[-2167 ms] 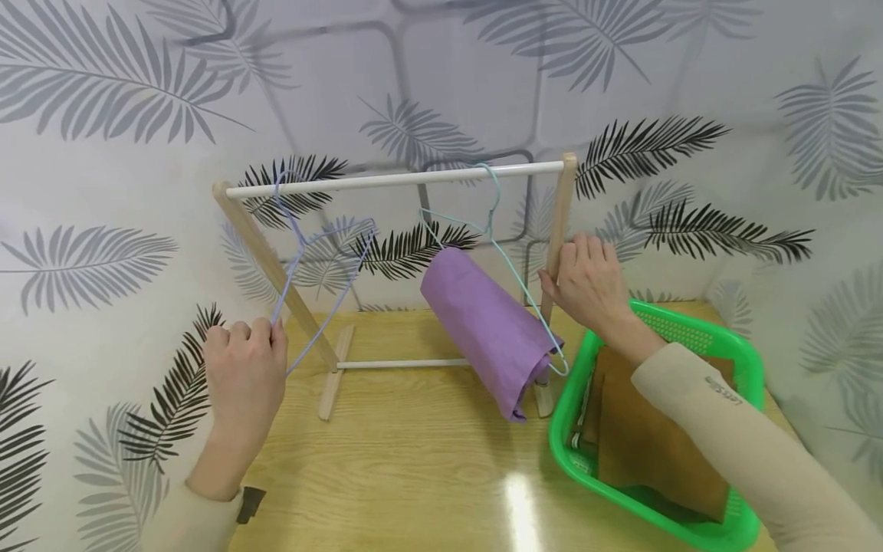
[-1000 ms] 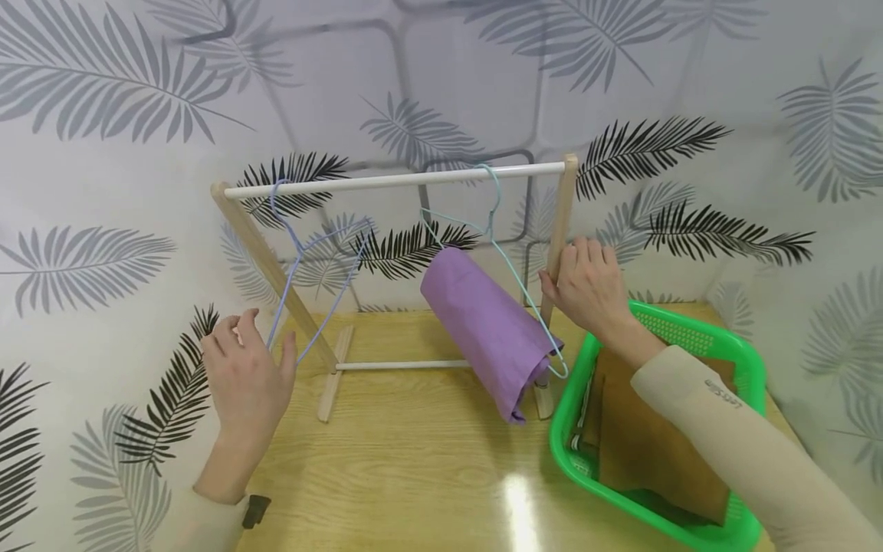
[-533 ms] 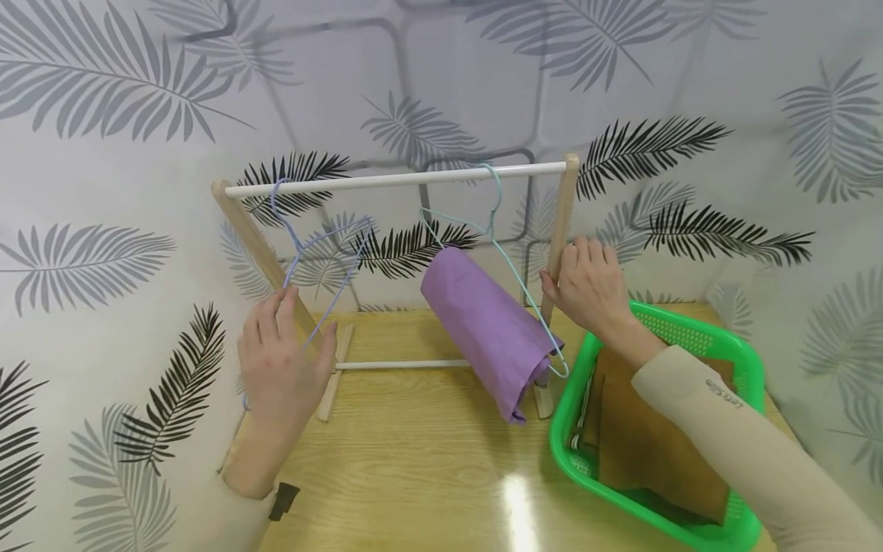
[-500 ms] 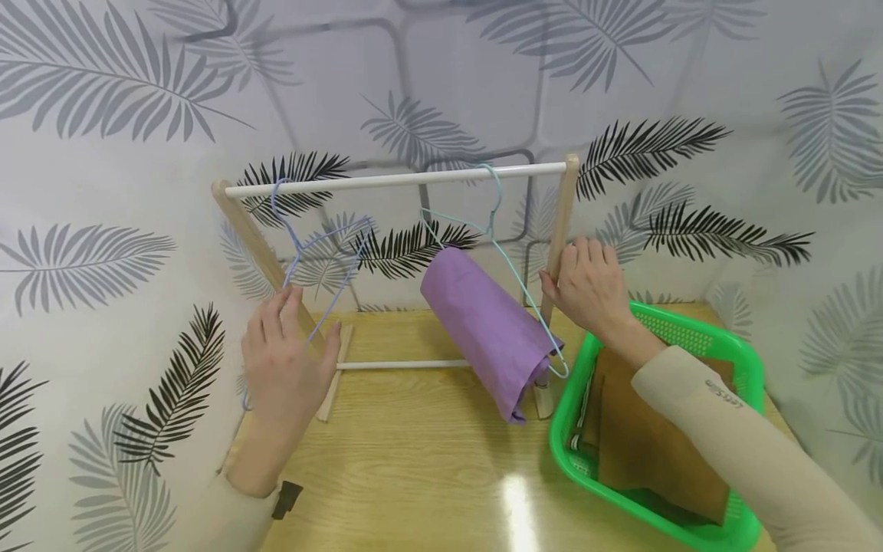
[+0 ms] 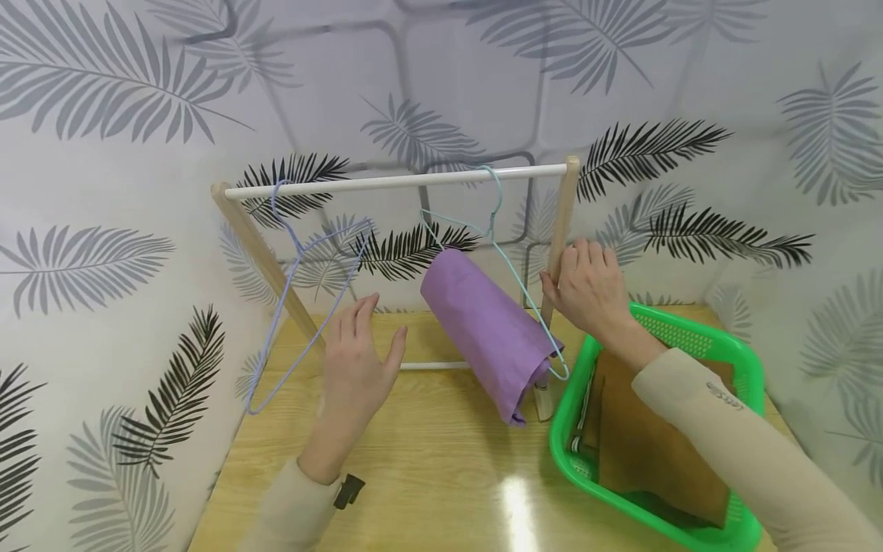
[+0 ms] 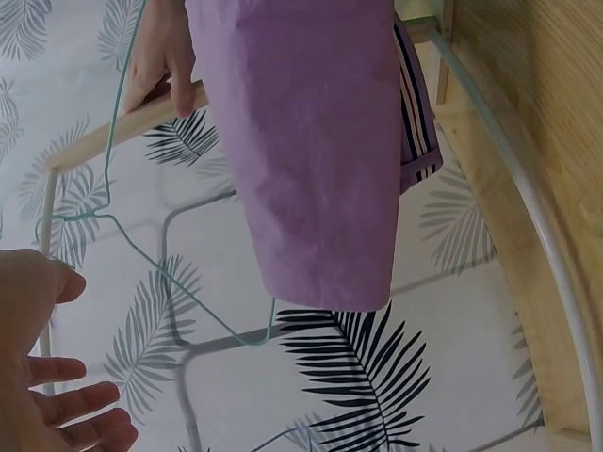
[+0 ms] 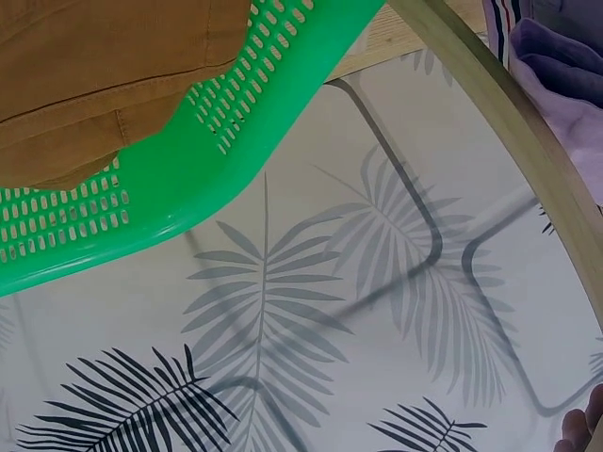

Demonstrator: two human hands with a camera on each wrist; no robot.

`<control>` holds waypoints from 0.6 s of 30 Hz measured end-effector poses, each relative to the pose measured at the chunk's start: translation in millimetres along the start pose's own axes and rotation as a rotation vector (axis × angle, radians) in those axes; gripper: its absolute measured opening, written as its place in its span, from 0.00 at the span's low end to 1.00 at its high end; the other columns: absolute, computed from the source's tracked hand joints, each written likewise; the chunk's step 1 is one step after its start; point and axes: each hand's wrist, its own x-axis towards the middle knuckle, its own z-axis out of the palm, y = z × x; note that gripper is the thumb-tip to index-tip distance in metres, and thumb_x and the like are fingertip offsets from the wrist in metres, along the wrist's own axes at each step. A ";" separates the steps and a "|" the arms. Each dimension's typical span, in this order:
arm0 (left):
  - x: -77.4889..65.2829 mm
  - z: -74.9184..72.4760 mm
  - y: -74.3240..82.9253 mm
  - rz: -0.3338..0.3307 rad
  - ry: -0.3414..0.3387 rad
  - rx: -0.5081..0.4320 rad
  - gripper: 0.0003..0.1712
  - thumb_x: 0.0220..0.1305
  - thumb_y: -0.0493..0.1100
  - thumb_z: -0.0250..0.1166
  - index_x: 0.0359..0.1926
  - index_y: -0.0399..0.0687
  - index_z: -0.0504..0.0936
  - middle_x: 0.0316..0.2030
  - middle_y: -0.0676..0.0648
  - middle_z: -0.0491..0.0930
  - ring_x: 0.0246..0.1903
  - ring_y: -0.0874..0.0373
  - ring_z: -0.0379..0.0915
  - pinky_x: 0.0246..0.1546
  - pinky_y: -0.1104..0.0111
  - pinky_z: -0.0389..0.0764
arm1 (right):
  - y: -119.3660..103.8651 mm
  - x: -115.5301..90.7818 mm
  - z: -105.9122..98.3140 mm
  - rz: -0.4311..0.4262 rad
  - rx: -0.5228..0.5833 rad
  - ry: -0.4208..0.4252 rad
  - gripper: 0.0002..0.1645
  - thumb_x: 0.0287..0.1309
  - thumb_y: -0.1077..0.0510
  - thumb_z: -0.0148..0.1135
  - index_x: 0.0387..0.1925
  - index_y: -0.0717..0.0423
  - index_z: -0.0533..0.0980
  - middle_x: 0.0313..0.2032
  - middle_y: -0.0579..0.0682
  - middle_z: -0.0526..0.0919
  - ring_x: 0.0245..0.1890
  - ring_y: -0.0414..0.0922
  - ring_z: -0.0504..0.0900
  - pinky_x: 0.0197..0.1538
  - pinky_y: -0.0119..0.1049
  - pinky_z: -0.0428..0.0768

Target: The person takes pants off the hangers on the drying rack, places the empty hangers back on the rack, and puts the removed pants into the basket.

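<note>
A small clothes rack with wooden posts (image 5: 563, 203) and a white rod (image 5: 386, 182) stands on the table. Its right post is gripped by my right hand (image 5: 589, 287), the thumb on the near side; in the left wrist view that hand (image 6: 165, 56) curls over the wood. My left hand (image 5: 353, 364) is in front of the rack with fingers spread and nothing in them. Left of it, a bare periwinkle wire hanger (image 5: 300, 247) hangs from the rod. To its right hangs a mint-green hanger (image 5: 491, 230) with a folded purple garment (image 5: 483, 330) over it; striped trim shows in the left wrist view.
A green plastic basket (image 5: 748, 360) stands right of the rack, below my right forearm, with brown folded clothing (image 5: 655, 437) inside. Behind the table (image 5: 428, 475) rises a leaf-patterned wall covering (image 5: 469, 92). A white lower bar (image 5: 434, 366) joins the posts.
My left hand has let go of the periwinkle hanger's lower left corner and moved right, towards the purple garment. The hanger hangs free. My right hand stays on the post.
</note>
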 end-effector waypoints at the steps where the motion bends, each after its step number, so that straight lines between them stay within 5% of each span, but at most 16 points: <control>1: -0.1 2.5 2.7 -0.003 0.000 -0.010 0.33 0.65 0.47 0.73 0.64 0.31 0.76 0.56 0.33 0.82 0.54 0.36 0.78 0.57 0.48 0.81 | -0.1 0.1 -0.3 0.003 0.003 -0.003 0.27 0.63 0.45 0.65 0.29 0.65 0.67 0.29 0.63 0.75 0.25 0.58 0.70 0.29 0.47 0.69; 9: 0.5 22.7 20.2 -0.018 -0.022 -0.100 0.31 0.67 0.48 0.71 0.63 0.33 0.78 0.53 0.35 0.82 0.51 0.39 0.77 0.55 0.51 0.80 | 0.2 1.1 -0.8 0.001 0.004 0.016 0.27 0.58 0.46 0.70 0.28 0.65 0.68 0.28 0.62 0.75 0.25 0.57 0.71 0.29 0.47 0.69; 18: 7.7 43.0 42.7 0.001 -0.047 -0.184 0.28 0.68 0.49 0.71 0.60 0.33 0.79 0.50 0.38 0.84 0.51 0.42 0.79 0.57 0.54 0.80 | 0.3 1.1 -3.6 0.001 -0.001 -0.036 0.27 0.70 0.43 0.57 0.30 0.66 0.69 0.30 0.63 0.76 0.26 0.59 0.73 0.30 0.48 0.71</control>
